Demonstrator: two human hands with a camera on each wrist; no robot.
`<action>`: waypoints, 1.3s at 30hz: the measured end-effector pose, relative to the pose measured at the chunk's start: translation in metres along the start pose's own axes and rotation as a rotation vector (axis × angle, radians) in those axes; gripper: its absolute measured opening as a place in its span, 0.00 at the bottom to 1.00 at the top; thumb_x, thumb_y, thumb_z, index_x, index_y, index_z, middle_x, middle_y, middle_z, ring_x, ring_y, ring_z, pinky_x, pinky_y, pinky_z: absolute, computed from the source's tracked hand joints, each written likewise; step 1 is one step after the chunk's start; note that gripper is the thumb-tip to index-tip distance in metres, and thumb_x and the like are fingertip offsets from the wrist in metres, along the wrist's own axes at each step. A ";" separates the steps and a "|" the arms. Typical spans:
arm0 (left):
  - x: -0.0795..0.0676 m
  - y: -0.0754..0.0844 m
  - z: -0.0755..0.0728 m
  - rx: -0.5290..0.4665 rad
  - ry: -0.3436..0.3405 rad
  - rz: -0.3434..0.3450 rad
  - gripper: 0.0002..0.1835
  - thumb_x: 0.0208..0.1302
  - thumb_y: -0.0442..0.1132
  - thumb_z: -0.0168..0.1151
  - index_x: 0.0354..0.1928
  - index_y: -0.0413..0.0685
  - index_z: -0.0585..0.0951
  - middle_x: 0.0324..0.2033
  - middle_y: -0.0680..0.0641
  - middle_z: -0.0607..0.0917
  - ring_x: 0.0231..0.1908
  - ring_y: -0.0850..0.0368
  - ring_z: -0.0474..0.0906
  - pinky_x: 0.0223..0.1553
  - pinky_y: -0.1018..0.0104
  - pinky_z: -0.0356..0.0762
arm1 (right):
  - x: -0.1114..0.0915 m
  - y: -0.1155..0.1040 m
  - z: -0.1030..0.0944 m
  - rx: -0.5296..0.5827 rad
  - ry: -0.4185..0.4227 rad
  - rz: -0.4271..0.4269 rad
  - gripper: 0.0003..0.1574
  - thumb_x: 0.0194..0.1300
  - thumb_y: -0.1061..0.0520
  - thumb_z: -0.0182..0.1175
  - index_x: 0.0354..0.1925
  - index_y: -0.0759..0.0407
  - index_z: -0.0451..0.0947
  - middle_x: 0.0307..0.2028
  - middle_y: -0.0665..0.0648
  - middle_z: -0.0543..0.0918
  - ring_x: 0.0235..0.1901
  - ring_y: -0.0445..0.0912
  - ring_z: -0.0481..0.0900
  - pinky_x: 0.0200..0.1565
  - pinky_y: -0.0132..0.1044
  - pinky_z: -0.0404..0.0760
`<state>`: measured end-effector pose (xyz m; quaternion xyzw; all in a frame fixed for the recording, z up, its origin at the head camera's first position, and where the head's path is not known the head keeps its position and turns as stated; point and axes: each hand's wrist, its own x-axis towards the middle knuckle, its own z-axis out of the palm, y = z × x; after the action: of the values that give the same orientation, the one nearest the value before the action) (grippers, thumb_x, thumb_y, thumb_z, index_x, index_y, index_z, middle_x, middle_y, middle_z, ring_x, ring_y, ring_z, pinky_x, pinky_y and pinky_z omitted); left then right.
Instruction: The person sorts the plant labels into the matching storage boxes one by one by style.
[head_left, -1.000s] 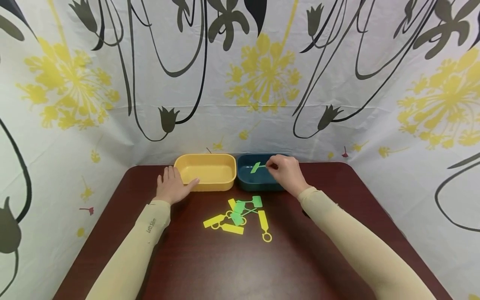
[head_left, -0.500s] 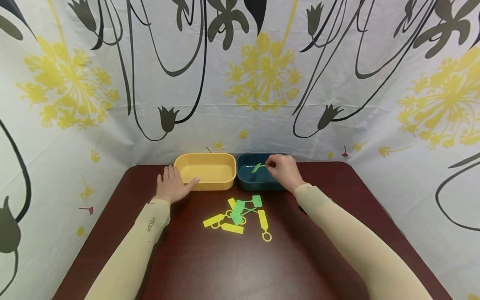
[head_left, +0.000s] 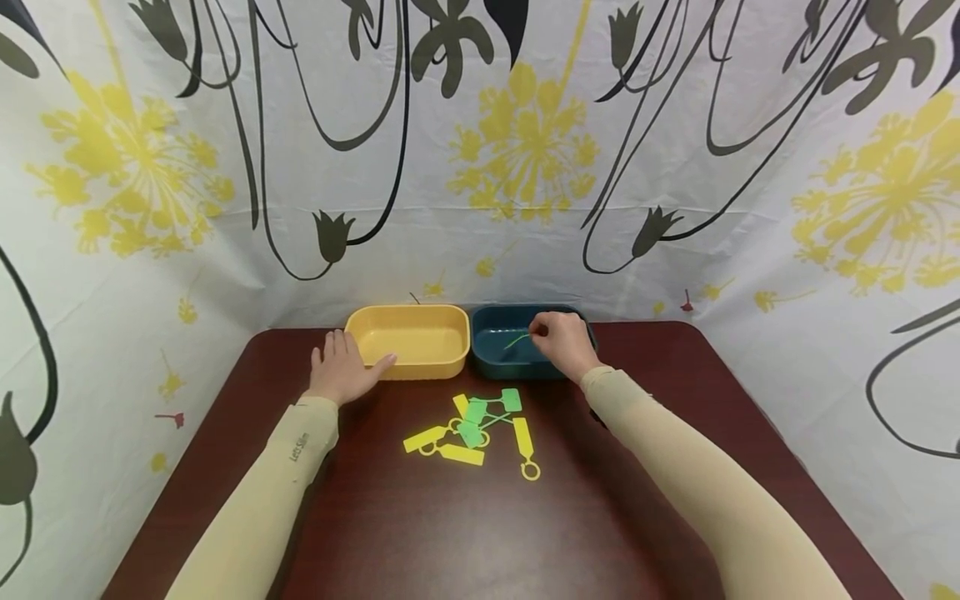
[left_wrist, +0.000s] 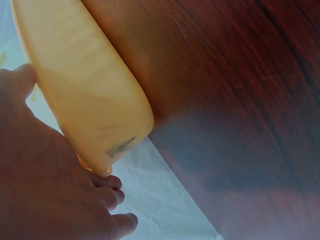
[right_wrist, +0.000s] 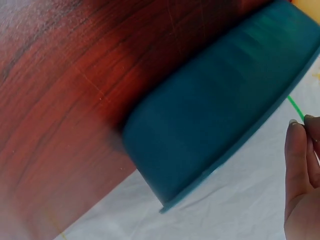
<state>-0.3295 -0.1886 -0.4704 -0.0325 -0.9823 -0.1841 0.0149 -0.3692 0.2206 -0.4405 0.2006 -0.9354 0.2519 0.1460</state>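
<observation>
Pinched by its thin stem, a green tag (head_left: pixel 515 342) hangs from the fingertips of my right hand (head_left: pixel 564 343) inside the dark blue tray (head_left: pixel 517 370). Its flat label looks edge-on in the head view; only the green stem (right_wrist: pixel 295 107) shows above the rim in the right wrist view. My left hand (head_left: pixel 343 372) rests at the left end of the yellow tray (head_left: pixel 423 372), fingers extended, thumb along the front rim. In the left wrist view the thumb touches the rim of the yellow tray (left_wrist: pixel 90 75).
Both trays stand side by side at the table's back edge, against a patterned cloth. In front of them lies a loose pile of green tags (head_left: pixel 476 411) and yellow tags with ring ends (head_left: pixel 461 454). One yellow tag (head_left: pixel 523 438) lies slightly apart on the right.
The green tag's label has tipped from face-on to nearly edge-on as my right hand moved slightly. My left hand keeps its place on the yellow tray.
</observation>
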 end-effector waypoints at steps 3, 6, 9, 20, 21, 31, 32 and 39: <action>0.000 0.001 0.000 -0.008 0.004 0.000 0.64 0.65 0.76 0.47 0.75 0.23 0.42 0.74 0.23 0.45 0.74 0.27 0.38 0.68 0.28 0.36 | 0.000 0.002 0.003 0.005 -0.016 0.021 0.06 0.67 0.60 0.66 0.43 0.57 0.87 0.35 0.51 0.86 0.32 0.44 0.81 0.36 0.43 0.82; 0.001 0.002 0.001 -0.016 -0.003 -0.003 0.64 0.65 0.76 0.48 0.75 0.23 0.42 0.74 0.24 0.45 0.74 0.27 0.37 0.68 0.29 0.35 | -0.001 0.004 0.006 0.004 -0.030 0.042 0.07 0.68 0.59 0.66 0.43 0.56 0.87 0.35 0.52 0.86 0.32 0.45 0.81 0.36 0.43 0.83; 0.001 0.003 0.003 -0.017 -0.013 -0.007 0.64 0.65 0.76 0.47 0.75 0.23 0.41 0.75 0.24 0.44 0.74 0.27 0.37 0.68 0.28 0.35 | -0.002 0.006 0.008 0.000 -0.042 0.051 0.07 0.68 0.59 0.66 0.43 0.56 0.87 0.35 0.52 0.86 0.31 0.45 0.81 0.36 0.43 0.83; 0.002 0.005 0.004 -0.014 -0.015 -0.012 0.64 0.64 0.77 0.46 0.75 0.24 0.41 0.75 0.24 0.44 0.75 0.28 0.37 0.68 0.28 0.35 | -0.003 0.012 0.009 -0.006 -0.058 0.052 0.06 0.67 0.60 0.67 0.42 0.56 0.87 0.36 0.53 0.86 0.32 0.45 0.82 0.35 0.43 0.83; 0.002 0.005 0.004 -0.014 -0.018 -0.014 0.64 0.64 0.77 0.46 0.75 0.24 0.41 0.75 0.24 0.44 0.75 0.28 0.36 0.68 0.28 0.35 | -0.004 0.012 0.009 -0.007 -0.060 0.054 0.06 0.67 0.60 0.67 0.42 0.56 0.88 0.36 0.53 0.86 0.32 0.45 0.82 0.35 0.43 0.83; 0.000 0.005 0.003 -0.005 -0.022 -0.023 0.65 0.64 0.77 0.45 0.75 0.23 0.41 0.75 0.24 0.43 0.75 0.28 0.36 0.67 0.27 0.35 | -0.009 0.010 0.010 -0.020 -0.061 0.049 0.04 0.67 0.59 0.66 0.40 0.52 0.87 0.35 0.52 0.86 0.31 0.44 0.81 0.36 0.43 0.83; 0.000 0.005 0.002 -0.004 -0.022 -0.023 0.65 0.64 0.77 0.45 0.75 0.23 0.41 0.75 0.24 0.43 0.75 0.28 0.36 0.67 0.27 0.35 | -0.009 0.010 0.009 -0.020 -0.059 0.044 0.04 0.67 0.59 0.66 0.40 0.52 0.87 0.35 0.52 0.86 0.31 0.44 0.81 0.35 0.42 0.83; 0.000 0.003 0.001 0.002 -0.027 -0.019 0.65 0.64 0.78 0.44 0.75 0.23 0.40 0.75 0.24 0.42 0.75 0.28 0.35 0.67 0.27 0.34 | -0.008 0.004 0.005 -0.040 -0.034 -0.010 0.04 0.68 0.59 0.65 0.39 0.51 0.87 0.34 0.50 0.85 0.29 0.42 0.80 0.34 0.41 0.82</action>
<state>-0.3288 -0.1860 -0.4703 -0.0253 -0.9828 -0.1829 0.0001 -0.3648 0.2232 -0.4496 0.2063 -0.9417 0.2288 0.1354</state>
